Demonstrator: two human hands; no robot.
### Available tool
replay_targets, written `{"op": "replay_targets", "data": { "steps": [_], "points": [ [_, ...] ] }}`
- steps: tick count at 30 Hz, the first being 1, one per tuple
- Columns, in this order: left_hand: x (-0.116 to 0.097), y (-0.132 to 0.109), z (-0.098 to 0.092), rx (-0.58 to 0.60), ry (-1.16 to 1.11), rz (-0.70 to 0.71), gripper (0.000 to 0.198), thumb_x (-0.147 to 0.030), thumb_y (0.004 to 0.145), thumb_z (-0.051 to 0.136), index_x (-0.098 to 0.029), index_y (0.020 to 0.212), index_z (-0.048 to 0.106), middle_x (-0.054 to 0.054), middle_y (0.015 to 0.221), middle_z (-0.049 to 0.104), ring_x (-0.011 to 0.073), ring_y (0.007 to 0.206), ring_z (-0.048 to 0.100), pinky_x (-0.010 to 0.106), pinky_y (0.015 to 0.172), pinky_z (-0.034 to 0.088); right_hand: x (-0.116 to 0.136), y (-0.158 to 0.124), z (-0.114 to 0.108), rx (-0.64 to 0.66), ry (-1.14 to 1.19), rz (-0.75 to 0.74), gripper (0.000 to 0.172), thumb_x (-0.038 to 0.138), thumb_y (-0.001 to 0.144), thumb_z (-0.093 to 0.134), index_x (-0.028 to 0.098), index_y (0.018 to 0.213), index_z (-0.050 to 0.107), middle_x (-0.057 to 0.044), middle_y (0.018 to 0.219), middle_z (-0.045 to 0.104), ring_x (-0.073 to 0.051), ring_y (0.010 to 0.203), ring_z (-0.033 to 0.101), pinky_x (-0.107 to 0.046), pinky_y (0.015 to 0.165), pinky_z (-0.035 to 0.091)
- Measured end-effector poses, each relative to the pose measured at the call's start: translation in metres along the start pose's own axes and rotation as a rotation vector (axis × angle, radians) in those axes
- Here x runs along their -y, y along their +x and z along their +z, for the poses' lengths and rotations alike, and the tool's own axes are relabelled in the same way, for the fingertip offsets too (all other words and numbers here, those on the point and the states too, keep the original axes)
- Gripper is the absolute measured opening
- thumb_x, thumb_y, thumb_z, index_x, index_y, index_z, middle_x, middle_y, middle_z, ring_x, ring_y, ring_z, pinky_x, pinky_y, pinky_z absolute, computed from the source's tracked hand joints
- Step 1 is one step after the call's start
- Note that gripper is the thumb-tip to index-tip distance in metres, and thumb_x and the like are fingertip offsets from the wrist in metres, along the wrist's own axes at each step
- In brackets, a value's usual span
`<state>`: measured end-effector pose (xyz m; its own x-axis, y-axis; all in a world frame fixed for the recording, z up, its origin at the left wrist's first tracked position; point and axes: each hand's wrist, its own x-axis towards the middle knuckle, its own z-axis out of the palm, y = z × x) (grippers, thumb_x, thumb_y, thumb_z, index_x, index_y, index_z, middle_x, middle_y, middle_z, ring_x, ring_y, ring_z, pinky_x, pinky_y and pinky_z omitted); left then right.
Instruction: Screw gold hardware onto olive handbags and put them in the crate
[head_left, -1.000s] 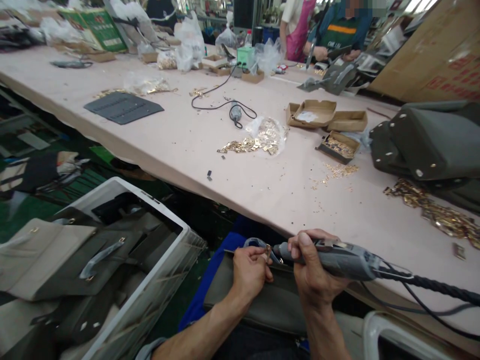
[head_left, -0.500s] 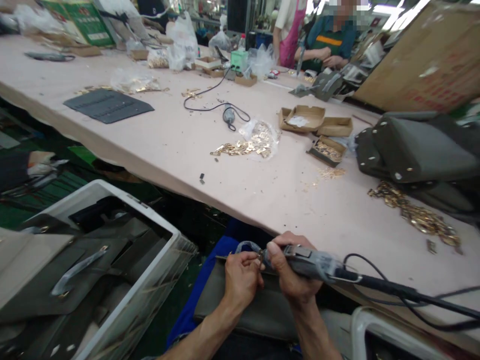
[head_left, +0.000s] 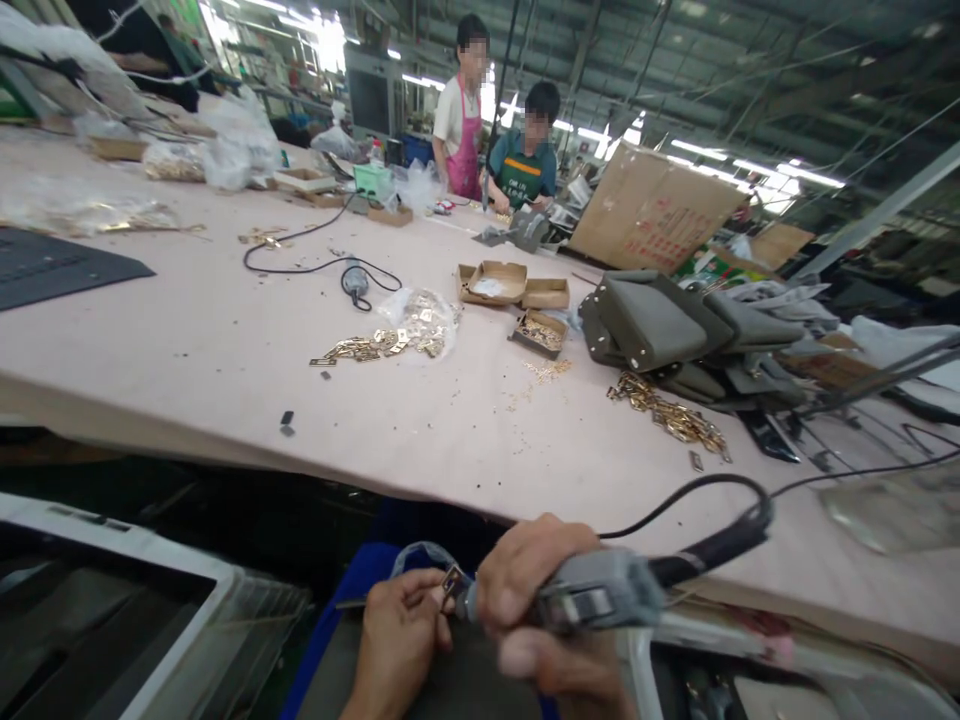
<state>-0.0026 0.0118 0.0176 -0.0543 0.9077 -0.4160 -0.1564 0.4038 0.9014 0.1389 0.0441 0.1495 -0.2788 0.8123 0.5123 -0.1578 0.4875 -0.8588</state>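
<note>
My right hand point(head_left: 529, 580), slightly blurred, is wrapped round a grey electric screwdriver point(head_left: 615, 592) with a black cord. The tool lies nearly level, its tip pointing left at a small gold rectangular metal fitting point(head_left: 451, 581). Fingers of my left hand point(head_left: 401, 625) pinch that fitting close to the tip. Below both hands a grey-olive bag point(head_left: 469, 675) lies on my lap, and a clear plastic-wrapped handle point(head_left: 424, 553) arches up behind the fitting. Whether the tip touches a screw is hidden.
On the pale table point(head_left: 420, 430) are a bag of gold fittings point(head_left: 420, 325), small cardboard boxes point(head_left: 544, 333), a pile of gold hardware point(head_left: 679, 420) and stacked olive bags point(head_left: 660, 325). A white crate point(head_left: 217, 600) stands at left. Two people point(head_left: 525, 165) are across the table.
My view has tilted up and turned right, so the table items appear further left. The right hand has rolled round the screwdriver. Both hands keep their hold.
</note>
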Motion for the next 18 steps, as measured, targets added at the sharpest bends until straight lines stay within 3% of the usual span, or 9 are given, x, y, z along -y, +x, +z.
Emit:
{"op": "replay_targets", "data": {
  "steps": [3, 4, 7, 9, 14, 18],
  "points": [
    [0.006, 0.003, 0.003, -0.069, 0.04, 0.005, 0.043, -0.048, 0.073, 0.071, -0.011, 0.091, 0.08, 0.007, 0.052, 0.066, 0.0208, 0.046, 0.059, 0.028, 0.05, 0.046, 0.019, 0.003, -0.036, -0.293, 0.302, -0.021, 0.012, 0.031, 0.081, 0.074, 0.027, 0.09, 0.069, 0.006, 0.059, 0.054, -0.009, 0.04, 0.047, -0.022, 0.041, 0.046],
    [0.009, 0.004, 0.004, -0.08, 0.075, 0.03, 0.046, -0.05, 0.075, 0.07, -0.01, 0.096, 0.08, 0.006, 0.052, 0.066, 0.0218, 0.049, 0.061, 0.028, 0.051, 0.047, 0.022, 0.005, -0.05, -0.433, 0.3, -0.024, 0.011, 0.027, 0.081, 0.073, 0.025, 0.09, 0.069, 0.006, 0.062, 0.053, -0.008, 0.042, 0.045, -0.022, 0.043, 0.046],
    [0.018, 0.004, 0.004, -0.079, 0.224, 0.11, 0.048, -0.049, 0.08, 0.068, -0.014, 0.11, 0.079, 0.007, 0.063, 0.072, 0.0254, 0.059, 0.069, 0.031, 0.057, 0.051, 0.014, 0.012, -0.094, -0.812, 0.299, -0.014, 0.014, 0.017, 0.077, 0.075, 0.019, 0.083, 0.063, 0.005, 0.068, 0.053, -0.005, 0.048, 0.044, -0.021, 0.052, 0.048],
    [0.02, 0.004, 0.006, -0.078, 0.379, 0.176, 0.04, -0.04, 0.084, 0.064, -0.017, 0.112, 0.079, 0.008, 0.072, 0.076, 0.0273, 0.066, 0.073, 0.032, 0.061, 0.053, 0.0, 0.015, -0.122, -0.993, 0.349, 0.0, 0.02, 0.014, 0.074, 0.075, 0.018, 0.081, 0.057, 0.005, 0.072, 0.053, -0.005, 0.052, 0.045, -0.02, 0.055, 0.049],
    [0.019, 0.008, 0.015, -0.123, 0.857, 0.361, 0.042, -0.022, 0.094, 0.041, -0.01, 0.113, 0.076, 0.017, 0.091, 0.078, 0.0335, 0.081, 0.075, 0.04, 0.073, 0.052, -0.043, 0.019, -0.166, -1.266, 0.372, 0.021, 0.022, 0.013, 0.073, 0.072, 0.019, 0.079, 0.052, 0.007, 0.074, 0.052, -0.006, 0.053, 0.047, -0.022, 0.057, 0.053],
    [0.019, 0.013, 0.019, -0.112, 0.923, 0.368, 0.043, -0.018, 0.095, 0.036, -0.009, 0.112, 0.075, 0.017, 0.09, 0.078, 0.0342, 0.085, 0.075, 0.04, 0.076, 0.053, -0.066, 0.02, -0.172, -1.375, 0.369, 0.04, 0.023, 0.013, 0.072, 0.071, 0.019, 0.077, 0.05, 0.006, 0.073, 0.053, -0.006, 0.053, 0.048, -0.022, 0.055, 0.053]
  ]
}}
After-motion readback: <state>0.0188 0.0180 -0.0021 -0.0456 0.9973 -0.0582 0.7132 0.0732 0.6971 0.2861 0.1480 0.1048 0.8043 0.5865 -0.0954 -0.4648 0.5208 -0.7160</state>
